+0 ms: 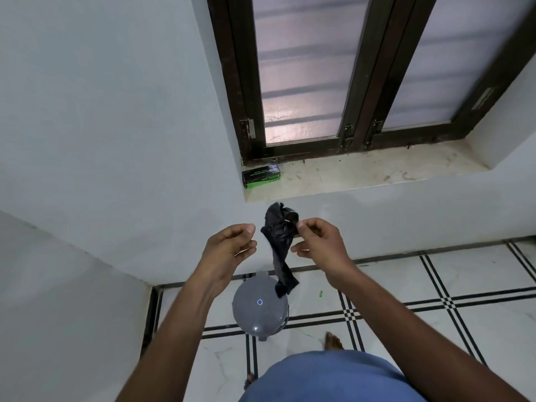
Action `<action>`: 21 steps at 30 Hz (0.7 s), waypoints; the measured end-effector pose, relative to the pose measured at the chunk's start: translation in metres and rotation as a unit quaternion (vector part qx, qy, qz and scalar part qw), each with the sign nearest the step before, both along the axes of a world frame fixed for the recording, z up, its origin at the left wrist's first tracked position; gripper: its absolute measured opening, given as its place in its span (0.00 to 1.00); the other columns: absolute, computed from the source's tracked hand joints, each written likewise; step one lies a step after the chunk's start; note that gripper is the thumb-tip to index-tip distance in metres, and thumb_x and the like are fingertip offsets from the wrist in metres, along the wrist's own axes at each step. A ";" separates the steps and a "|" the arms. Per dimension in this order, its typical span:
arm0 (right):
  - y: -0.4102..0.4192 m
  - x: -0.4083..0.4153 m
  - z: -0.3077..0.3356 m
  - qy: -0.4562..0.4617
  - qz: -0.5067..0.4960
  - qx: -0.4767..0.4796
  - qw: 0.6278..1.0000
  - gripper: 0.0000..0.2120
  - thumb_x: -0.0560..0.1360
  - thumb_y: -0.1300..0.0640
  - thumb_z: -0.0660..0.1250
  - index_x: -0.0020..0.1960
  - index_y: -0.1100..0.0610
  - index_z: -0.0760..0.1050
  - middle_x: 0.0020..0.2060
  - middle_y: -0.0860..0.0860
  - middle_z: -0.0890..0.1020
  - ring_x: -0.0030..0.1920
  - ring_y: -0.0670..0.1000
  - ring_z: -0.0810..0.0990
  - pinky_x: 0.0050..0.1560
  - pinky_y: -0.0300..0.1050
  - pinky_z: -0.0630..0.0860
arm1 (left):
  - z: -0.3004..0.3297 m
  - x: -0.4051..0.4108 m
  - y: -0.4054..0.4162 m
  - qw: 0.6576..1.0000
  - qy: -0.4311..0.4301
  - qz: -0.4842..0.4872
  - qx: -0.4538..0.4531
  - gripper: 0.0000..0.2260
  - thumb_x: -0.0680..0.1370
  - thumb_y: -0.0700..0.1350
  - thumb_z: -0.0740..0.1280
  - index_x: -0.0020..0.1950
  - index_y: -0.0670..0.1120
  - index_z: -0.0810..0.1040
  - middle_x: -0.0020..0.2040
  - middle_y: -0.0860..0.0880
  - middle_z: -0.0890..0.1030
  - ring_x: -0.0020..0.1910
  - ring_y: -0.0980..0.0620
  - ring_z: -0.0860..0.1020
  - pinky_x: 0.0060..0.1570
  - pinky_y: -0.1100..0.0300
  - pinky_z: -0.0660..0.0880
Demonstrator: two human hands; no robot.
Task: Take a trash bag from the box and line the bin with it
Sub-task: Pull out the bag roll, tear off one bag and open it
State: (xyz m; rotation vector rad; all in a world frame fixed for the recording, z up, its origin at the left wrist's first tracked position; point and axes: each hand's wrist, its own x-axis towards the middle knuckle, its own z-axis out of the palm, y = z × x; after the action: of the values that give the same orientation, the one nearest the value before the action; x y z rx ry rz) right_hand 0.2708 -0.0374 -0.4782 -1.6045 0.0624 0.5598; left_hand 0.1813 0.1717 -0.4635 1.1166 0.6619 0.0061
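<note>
A black trash bag (279, 239), still crumpled and partly folded, hangs from my right hand (317, 242), which pinches its upper end between thumb and fingers. Its lower tail dangles over the grey bin (258, 310), whose round lid is closed, on the floor by the wall. My left hand (229, 248) is just left of the bag with its fingers curled, apart from the plastic and holding nothing. The green and black trash bag box (261, 177) lies on the left end of the window sill, above my hands.
The stone window sill (362, 172) runs right under a dark-framed window (362, 76). White walls form a corner at the left. The tiled floor (435, 300) has black stripe lines, a small green scrap (320, 293) lies right of the bin, and my bare feet stand behind it.
</note>
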 end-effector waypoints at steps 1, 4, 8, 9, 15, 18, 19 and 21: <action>-0.002 0.000 0.001 0.009 0.001 0.011 1.000 0.11 0.88 0.53 0.69 0.58 0.62 0.81 0.56 0.58 0.89 0.39 0.52 0.89 0.56 0.56 0.87 | 0.001 0.000 -0.002 1.000 0.001 0.001 0.012 0.11 0.78 0.45 0.77 0.57 0.41 0.86 0.49 0.49 0.85 0.46 0.50 0.84 0.55 0.56 0.84; -0.005 -0.002 0.007 0.017 0.033 0.044 0.998 0.10 0.87 0.52 0.69 0.55 0.60 0.81 0.50 0.57 0.89 0.42 0.53 0.89 0.55 0.55 0.87 | 0.010 -0.001 -0.011 0.997 0.028 -0.019 0.066 0.15 0.77 0.55 0.79 0.56 0.46 0.86 0.48 0.52 0.85 0.45 0.51 0.85 0.53 0.53 0.85; -0.005 -0.008 0.008 -0.001 0.072 0.046 0.996 0.13 0.85 0.50 0.73 0.56 0.61 0.82 0.41 0.48 0.87 0.45 0.54 0.88 0.58 0.57 0.85 | 0.017 0.001 -0.026 0.979 0.043 -0.111 0.168 0.19 0.77 0.62 0.78 0.60 0.50 0.87 0.53 0.53 0.89 0.47 0.53 0.85 0.50 0.56 0.84; -0.004 -0.009 0.008 -0.004 0.072 0.047 0.996 0.14 0.85 0.50 0.73 0.57 0.61 0.82 0.41 0.48 0.87 0.45 0.53 0.87 0.57 0.57 0.84 | 0.017 0.001 -0.028 0.973 0.039 -0.122 0.195 0.17 0.78 0.59 0.78 0.58 0.49 0.88 0.51 0.52 0.89 0.47 0.52 0.85 0.49 0.56 0.83; -0.015 -0.015 0.002 -0.139 0.178 -0.106 0.968 0.51 0.60 0.26 0.84 0.77 0.39 0.69 0.72 0.40 0.76 0.69 0.42 0.75 0.67 0.45 0.75 | 0.028 0.007 -0.025 0.996 -0.009 -0.082 0.031 0.12 0.87 0.49 0.66 0.60 0.44 0.87 0.52 0.46 0.88 0.46 0.50 0.85 0.48 0.55 0.82; -0.017 -0.018 -0.012 -0.160 0.289 -0.228 0.916 0.53 0.66 0.31 0.85 0.83 0.40 0.63 0.75 0.43 0.75 0.73 0.47 0.73 0.72 0.52 0.75 | 0.047 0.014 -0.019 0.994 -0.054 -0.030 -0.096 0.13 0.87 0.47 0.62 0.57 0.45 0.85 0.51 0.45 0.87 0.44 0.49 0.85 0.46 0.55 0.83; -0.017 -0.017 -0.015 -0.154 0.299 -0.246 0.909 0.38 0.73 0.38 0.83 0.77 0.44 0.72 0.69 0.46 0.82 0.68 0.49 0.80 0.69 0.54 0.79 | 0.052 0.017 -0.018 0.991 -0.070 -0.011 -0.113 0.12 0.87 0.48 0.63 0.56 0.46 0.84 0.51 0.45 0.87 0.45 0.49 0.85 0.47 0.55 0.83; -0.013 -0.017 -0.016 -0.130 0.275 -0.233 0.924 0.13 0.80 0.48 0.76 0.60 0.52 0.84 0.52 0.52 0.90 0.54 0.55 0.88 0.61 0.60 0.85 | 0.058 0.022 -0.016 0.994 -0.083 0.021 -0.073 0.10 0.86 0.54 0.66 0.60 0.51 0.83 0.57 0.47 0.87 0.50 0.50 0.85 0.52 0.54 0.82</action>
State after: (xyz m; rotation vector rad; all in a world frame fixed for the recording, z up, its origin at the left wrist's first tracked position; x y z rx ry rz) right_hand 0.2543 -0.0500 -0.4942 -2.1664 -0.5043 0.7949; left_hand 0.2030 0.1560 -0.4052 0.9502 0.5276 0.0846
